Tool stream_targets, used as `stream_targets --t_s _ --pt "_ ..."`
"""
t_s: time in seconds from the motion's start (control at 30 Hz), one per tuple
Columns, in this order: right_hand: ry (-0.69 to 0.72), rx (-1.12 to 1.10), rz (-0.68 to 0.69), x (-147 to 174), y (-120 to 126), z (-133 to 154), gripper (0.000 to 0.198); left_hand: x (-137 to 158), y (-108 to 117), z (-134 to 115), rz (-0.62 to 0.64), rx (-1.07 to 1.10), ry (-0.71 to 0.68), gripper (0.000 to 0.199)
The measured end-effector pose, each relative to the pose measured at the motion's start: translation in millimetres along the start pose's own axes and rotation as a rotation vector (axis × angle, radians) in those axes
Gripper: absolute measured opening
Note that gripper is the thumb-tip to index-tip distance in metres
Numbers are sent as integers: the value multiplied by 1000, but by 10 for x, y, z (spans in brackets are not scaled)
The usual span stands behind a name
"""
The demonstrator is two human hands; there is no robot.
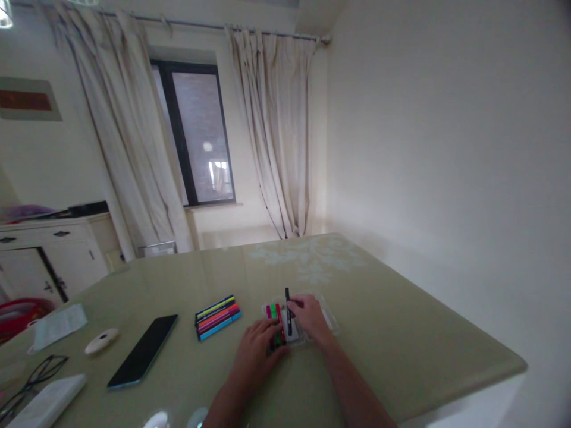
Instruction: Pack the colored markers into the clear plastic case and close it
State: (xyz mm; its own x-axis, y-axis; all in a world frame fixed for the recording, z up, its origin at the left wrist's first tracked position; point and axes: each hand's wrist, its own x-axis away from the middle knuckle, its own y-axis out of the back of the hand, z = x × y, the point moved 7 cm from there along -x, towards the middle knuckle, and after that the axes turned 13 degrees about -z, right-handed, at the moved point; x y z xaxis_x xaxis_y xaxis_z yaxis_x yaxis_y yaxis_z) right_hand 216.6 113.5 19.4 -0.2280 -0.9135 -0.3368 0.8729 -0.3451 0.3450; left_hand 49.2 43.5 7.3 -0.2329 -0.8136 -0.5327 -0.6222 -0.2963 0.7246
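Note:
A black marker (289, 321) is pinched between the thumb and fingers of my right hand (308, 315). It is held nearly upright over a clear plastic case (330, 318). Several markers with pink, green and red ends (273, 311) lie side by side in the left part of that case. My left hand (261, 342) is closed over the case's left side, fingers across these markers and thumb by the near edge; its grip is partly hidden. Left of the case, a row of colored markers (218, 318) in yellow, dark, orange, purple and blue lies on the table.
On the green-topped table (379, 339), a black-screened phone (145, 352) lies left of the marker row. Farther left are a round white object (102, 341), eyeglasses (47, 368), a white box-like object (51, 401) and a pale sheet (60, 327). A wall stands along the right.

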Motion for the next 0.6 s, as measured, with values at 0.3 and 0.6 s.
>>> stream_targets --t_s 0.3,0.6 --pt "33 273 51 134 -136 36 10 4 -19 -63 43 -83 -56 45" --pt "79 488 72 167 -192 22 9 14 -15 -184 83 -189 -101 43"
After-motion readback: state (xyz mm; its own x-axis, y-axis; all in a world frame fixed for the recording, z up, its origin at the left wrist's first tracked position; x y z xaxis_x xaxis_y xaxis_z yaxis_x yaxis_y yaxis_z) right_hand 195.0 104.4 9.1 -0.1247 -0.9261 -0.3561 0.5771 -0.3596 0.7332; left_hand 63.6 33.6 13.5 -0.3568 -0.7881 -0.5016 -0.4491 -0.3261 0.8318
